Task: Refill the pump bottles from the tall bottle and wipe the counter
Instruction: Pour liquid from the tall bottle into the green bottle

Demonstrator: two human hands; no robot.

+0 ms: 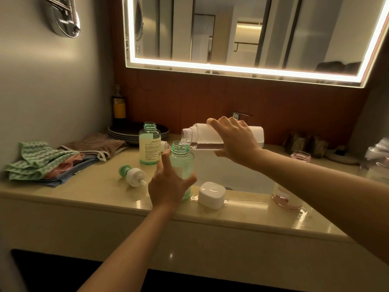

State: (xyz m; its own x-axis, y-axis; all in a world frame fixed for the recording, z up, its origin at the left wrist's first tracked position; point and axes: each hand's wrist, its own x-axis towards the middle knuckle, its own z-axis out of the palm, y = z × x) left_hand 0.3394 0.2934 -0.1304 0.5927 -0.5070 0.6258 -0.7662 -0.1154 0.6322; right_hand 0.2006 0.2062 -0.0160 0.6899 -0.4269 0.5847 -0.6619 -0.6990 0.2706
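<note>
My right hand [235, 140] grips the tall clear bottle [202, 135], tipped on its side with its open mouth over a green pump bottle [182, 165]. Clear liquid runs from one into the other. My left hand [168, 184] wraps the green bottle, which stands on the counter's front edge. A second open green bottle [149, 144] with a white label stands behind. A green-and-white pump head [131, 174] lies on the counter to the left. A white cap [211, 194] rests to the right. A pink bottle [288, 197] stands partly hidden behind my right forearm.
Folded cloths [42, 165] in green, pink, blue and brown are piled at the left of the beige counter [94, 192]. Dark plates [124, 131] are stacked at the back. The sink basin [231, 175] lies behind the bottles, with a faucet [239, 115] above. A lit mirror [242, 34] hangs overhead.
</note>
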